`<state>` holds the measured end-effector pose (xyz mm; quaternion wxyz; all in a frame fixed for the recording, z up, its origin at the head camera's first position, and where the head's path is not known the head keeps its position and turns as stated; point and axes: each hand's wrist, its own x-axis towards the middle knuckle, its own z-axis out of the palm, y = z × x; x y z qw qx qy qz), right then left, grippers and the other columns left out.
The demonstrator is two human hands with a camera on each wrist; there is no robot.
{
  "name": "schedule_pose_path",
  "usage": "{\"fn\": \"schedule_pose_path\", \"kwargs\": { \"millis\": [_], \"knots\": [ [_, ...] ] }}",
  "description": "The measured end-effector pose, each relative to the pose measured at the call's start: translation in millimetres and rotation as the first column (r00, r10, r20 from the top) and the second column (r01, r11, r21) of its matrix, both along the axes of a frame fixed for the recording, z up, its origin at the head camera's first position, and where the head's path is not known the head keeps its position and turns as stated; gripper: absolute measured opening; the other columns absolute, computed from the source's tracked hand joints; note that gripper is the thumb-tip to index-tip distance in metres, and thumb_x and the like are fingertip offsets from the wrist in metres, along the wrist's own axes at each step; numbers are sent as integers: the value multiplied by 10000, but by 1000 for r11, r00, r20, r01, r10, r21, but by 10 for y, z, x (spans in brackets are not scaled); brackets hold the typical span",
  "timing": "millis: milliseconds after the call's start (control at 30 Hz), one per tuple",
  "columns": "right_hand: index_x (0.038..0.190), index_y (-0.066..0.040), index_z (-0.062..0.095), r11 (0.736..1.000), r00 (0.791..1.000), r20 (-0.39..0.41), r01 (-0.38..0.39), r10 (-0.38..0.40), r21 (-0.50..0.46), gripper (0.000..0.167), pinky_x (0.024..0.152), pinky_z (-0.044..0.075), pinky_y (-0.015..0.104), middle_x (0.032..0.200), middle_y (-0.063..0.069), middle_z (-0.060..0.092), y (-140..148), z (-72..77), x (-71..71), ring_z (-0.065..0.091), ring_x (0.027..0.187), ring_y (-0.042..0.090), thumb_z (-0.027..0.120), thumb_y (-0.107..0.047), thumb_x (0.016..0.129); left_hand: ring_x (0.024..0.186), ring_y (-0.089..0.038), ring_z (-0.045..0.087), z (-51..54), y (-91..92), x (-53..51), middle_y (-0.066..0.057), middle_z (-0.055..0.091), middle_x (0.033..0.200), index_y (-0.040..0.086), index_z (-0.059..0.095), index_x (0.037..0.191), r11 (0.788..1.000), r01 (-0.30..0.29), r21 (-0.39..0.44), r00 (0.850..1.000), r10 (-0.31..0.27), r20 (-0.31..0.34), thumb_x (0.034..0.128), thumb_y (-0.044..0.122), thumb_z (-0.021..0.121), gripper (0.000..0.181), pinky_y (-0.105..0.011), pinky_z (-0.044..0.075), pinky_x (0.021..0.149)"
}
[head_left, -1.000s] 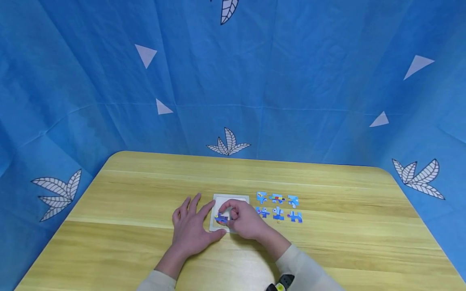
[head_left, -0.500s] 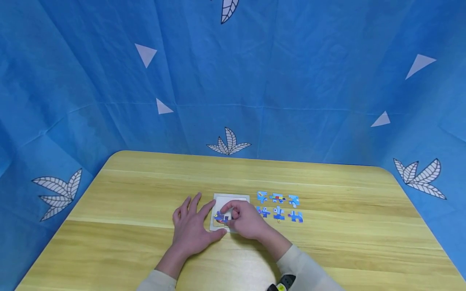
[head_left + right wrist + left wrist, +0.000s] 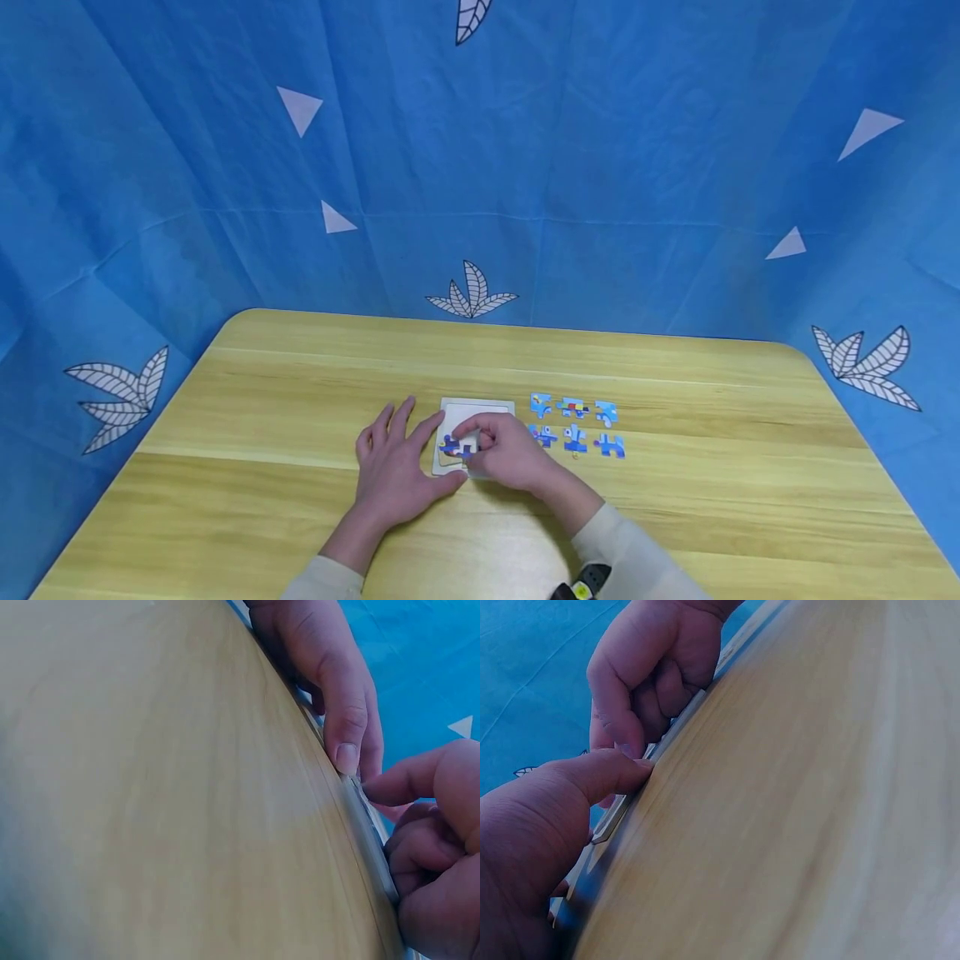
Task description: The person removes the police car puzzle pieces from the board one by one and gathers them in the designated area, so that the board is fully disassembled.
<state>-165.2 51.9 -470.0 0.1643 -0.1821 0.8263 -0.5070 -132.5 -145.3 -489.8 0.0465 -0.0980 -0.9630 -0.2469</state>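
Observation:
In the head view a white puzzle tray [image 3: 480, 402] lies flat on the wooden table. My left hand [image 3: 396, 479] rests at its left side, fingers spread, the thumb touching the front edge and the index fingertip at the left rim. My right hand [image 3: 510, 454] is over the tray and pinches a dark blue puzzle piece [image 3: 450, 446] between thumb and index finger, the other fingers curled in. That piece is at the tray's lower left, partly hidden. In the left wrist view my left thumb [image 3: 619, 774] touches the tray edge [image 3: 615, 821] close to the right hand's fingertips.
Several blue puzzle pieces [image 3: 574, 437] lie in two rows on the table right of the tray. Behind the table [image 3: 675, 500] hangs a blue curtain [image 3: 637, 167] printed with leaves and triangles. A dark watch-like band [image 3: 585, 581] is on the right sleeve.
The puzzle piece has turned and shifted slightly between my right fingers, showing a different outline at the tray's lower left. My left hand has stayed in place.

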Motion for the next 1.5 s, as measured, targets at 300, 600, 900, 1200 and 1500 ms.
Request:
{"fn": "schedule_pose_path", "kwargs": {
  "millis": [300, 600, 900, 1200, 1500],
  "knots": [
    [1074, -99, 714, 998, 999, -53, -8, 11, 56, 266, 504, 316, 252, 536, -64, 324, -18, 3, 5, 318, 468, 91, 780, -38, 824, 1443, -438, 150, 5, -1, 5, -159, 293, 1582, 245, 567, 1437, 1000, 3, 1, 1000, -3, -10, 741, 653, 736, 824, -617, 108, 1047],
    [1096, -89, 704, 998, 999, -52, -1, 4, 56, 241, 503, 317, 251, 559, -58, 355, -14, 7, 24, 347, 480, 97, 764, -60, 864, 1450, -430, 131, 13, 2, 12, -151, 280, 1591, 250, 562, 1441, 1000, 3, 1, 1000, -3, 7, 743, 651, 732, 823, -613, 94, 1054],
    [1121, -98, 702, 993, 988, -103, 116, -119, -36, 262, 515, 318, 238, 592, -67, 338, 29, 15, 130, 328, 518, 74, 773, -88, 869, 1449, -430, 128, 11, 10, 2, -153, 269, 1598, 250, 552, 1452, 1000, 3, -3, 1000, -3, 14, 737, 670, 731, 848, -610, 90, 1054],
    [1096, -110, 720, 971, 969, -106, 210, -222, -111, 263, 595, 386, 236, 576, -75, 297, 229, 6, 309, 317, 520, 66, 793, -62, 847, 1445, -428, 131, 15, 0, -1, -152, 258, 1602, 251, 541, 1461, 1000, -4, -29, 1000, 5, 22, 723, 690, 727, 878, -602, 101, 1055],
    [1101, -139, 718, 971, 968, -89, 230, -235, -58, 280, 772, 463, 313, 578, -77, 323, 550, 28, 514, 331, 519, 51, 813, -110, 839, 1449, -422, 122, 9, 6, -2, -148, 256, 1603, 254, 537, 1464, 1000, -2, -18, 999, 2, 32, 725, 674, 735, 873, -602, 94, 1053]
  ]
}}
